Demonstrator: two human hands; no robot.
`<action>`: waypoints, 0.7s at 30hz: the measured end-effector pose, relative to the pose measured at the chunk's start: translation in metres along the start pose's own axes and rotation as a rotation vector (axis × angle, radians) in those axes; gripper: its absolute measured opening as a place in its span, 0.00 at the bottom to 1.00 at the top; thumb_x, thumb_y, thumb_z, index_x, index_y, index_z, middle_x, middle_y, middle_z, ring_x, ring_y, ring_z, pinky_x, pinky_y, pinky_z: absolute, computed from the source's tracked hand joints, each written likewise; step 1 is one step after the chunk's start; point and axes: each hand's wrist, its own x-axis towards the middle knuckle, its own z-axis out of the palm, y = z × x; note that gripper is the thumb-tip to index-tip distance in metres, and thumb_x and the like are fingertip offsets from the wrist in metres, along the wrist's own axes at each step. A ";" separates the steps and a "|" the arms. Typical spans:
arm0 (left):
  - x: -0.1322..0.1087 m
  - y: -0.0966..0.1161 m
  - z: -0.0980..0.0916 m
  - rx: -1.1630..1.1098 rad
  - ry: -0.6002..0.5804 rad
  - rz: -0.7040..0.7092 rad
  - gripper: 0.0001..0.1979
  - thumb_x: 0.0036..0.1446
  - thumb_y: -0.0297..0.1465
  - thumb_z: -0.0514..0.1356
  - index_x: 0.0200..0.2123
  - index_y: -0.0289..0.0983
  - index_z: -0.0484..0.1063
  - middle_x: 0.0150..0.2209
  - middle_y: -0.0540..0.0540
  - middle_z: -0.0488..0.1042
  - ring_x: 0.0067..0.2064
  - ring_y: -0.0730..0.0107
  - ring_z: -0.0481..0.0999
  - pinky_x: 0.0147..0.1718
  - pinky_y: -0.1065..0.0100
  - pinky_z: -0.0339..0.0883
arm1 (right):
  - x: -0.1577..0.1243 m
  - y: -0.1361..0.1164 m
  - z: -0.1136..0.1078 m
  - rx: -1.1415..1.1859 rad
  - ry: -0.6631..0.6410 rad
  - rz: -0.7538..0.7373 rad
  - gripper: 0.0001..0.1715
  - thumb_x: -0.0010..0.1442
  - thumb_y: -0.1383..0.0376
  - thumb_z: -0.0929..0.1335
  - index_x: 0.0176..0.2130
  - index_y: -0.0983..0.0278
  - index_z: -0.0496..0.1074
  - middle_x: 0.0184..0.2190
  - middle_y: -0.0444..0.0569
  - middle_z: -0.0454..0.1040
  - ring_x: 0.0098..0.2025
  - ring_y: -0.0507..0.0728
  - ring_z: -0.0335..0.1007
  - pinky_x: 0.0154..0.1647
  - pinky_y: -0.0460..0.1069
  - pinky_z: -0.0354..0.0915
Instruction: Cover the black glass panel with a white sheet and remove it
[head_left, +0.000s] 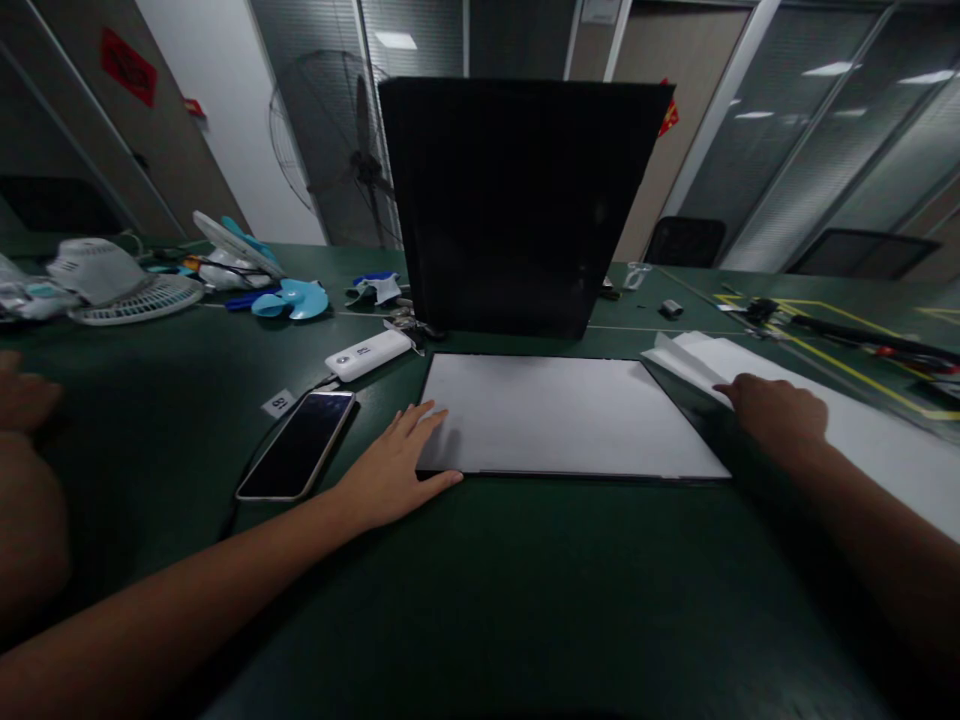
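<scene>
Panel, white, rectangular, dark-edged point(570, 415), lay at 12 o'clock | your left hand point(399, 465), fingers spread, gripping nothing, lay over its 9 o'clock edge | your right hand point(780, 412) touched thin white paper-like sheets point(885, 448) at 2 o'clock, pinch unclear | edge-only handling likely suited them, against creases

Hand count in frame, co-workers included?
3: the wearer's left hand at the left edge of the white panel, right hand at the white paper, a co-worker's hand at far left. Others may be hidden.
</scene>
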 end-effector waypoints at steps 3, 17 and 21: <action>0.001 -0.001 0.001 -0.007 0.005 -0.010 0.49 0.60 0.59 0.59 0.76 0.44 0.48 0.78 0.41 0.41 0.74 0.33 0.52 0.65 0.38 0.62 | -0.014 -0.008 -0.020 -0.028 0.105 -0.034 0.31 0.75 0.60 0.52 0.64 0.65 0.71 0.51 0.70 0.77 0.47 0.71 0.77 0.39 0.57 0.62; 0.001 -0.002 0.002 0.069 0.105 -0.001 0.61 0.55 0.60 0.62 0.77 0.38 0.34 0.78 0.35 0.36 0.72 0.36 0.60 0.65 0.44 0.64 | -0.147 -0.169 -0.058 -0.066 0.510 -1.153 0.30 0.65 0.76 0.62 0.64 0.69 0.72 0.61 0.60 0.74 0.56 0.64 0.77 0.45 0.56 0.79; 0.000 -0.004 0.004 0.071 0.133 0.015 0.62 0.54 0.60 0.63 0.77 0.37 0.34 0.78 0.35 0.38 0.72 0.37 0.59 0.65 0.45 0.64 | -0.156 -0.198 -0.059 -0.102 0.518 -1.241 0.30 0.68 0.74 0.63 0.66 0.67 0.70 0.64 0.59 0.70 0.58 0.64 0.76 0.45 0.55 0.78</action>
